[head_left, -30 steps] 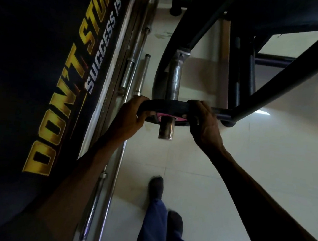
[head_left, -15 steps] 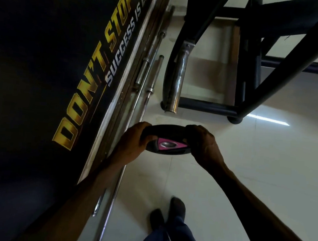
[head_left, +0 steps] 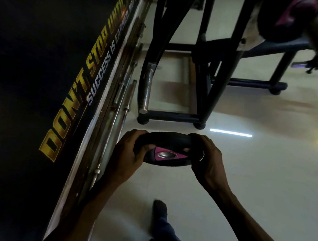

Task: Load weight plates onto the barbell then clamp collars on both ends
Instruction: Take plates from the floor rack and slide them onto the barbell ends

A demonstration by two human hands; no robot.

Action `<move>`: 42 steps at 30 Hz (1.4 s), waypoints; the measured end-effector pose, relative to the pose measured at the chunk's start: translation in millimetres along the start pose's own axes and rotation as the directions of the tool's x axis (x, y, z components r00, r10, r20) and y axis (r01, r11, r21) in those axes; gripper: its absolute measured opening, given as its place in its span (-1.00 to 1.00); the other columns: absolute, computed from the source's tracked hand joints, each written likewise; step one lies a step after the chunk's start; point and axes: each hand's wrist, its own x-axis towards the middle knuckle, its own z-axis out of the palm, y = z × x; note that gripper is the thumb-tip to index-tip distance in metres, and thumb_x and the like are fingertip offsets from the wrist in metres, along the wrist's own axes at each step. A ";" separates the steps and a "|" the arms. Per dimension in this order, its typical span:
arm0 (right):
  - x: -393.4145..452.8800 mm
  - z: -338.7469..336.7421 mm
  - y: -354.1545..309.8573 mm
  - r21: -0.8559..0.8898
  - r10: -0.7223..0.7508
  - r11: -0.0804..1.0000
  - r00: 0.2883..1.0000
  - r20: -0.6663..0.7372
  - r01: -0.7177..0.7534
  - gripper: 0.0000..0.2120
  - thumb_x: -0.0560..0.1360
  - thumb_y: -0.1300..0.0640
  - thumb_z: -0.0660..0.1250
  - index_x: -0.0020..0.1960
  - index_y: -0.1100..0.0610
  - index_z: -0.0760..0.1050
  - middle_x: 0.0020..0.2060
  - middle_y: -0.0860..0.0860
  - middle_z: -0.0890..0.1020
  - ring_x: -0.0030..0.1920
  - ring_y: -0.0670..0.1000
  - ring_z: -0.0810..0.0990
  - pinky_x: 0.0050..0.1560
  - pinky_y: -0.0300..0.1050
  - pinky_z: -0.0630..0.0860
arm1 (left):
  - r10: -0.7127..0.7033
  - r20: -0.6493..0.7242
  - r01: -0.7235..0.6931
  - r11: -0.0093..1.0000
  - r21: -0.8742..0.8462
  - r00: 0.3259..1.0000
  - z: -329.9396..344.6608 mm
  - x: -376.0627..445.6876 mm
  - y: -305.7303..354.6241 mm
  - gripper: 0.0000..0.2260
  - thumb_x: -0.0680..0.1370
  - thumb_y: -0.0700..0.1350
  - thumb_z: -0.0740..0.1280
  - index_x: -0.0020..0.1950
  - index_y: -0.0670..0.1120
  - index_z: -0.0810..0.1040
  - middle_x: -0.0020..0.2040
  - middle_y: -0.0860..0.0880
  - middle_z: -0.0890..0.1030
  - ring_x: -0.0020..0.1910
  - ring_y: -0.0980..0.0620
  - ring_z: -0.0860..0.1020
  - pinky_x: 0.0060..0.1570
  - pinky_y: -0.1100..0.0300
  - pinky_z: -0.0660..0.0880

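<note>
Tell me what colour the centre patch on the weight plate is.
Pink, around a silver hub, on the black weight plate; head view.

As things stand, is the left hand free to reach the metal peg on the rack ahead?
Probably not: the left hand grips one side of the weight plate while the right hand grips the other. The metal peg stands unobstructed beyond the plate, but reaching it would mean leaving the plate to one hand.

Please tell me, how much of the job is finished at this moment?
Done: the weight plate is picked up and off the rack's metal peg. In hand: left hand and right hand grip its opposite edges above the floor. Left: sliding it onto a barbell and clamping both collars; no loaded bar or collar is visible here.
</note>
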 end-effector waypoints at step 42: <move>95.5 -381.5 67.8 -0.123 -0.195 0.979 0.928 -0.318 0.163 -0.50 0.44 0.34 0.44 0.35 0.16 0.51 0.17 0.02 0.60 0.18 0.08 0.57 0.18 0.04 0.57 | 0.253 -0.148 -0.274 0.950 -0.151 0.956 175.0 180.4 330.1 -0.53 0.57 0.31 0.30 0.23 -0.03 0.62 0.05 0.18 0.69 0.09 0.34 0.60 0.01 0.48 0.48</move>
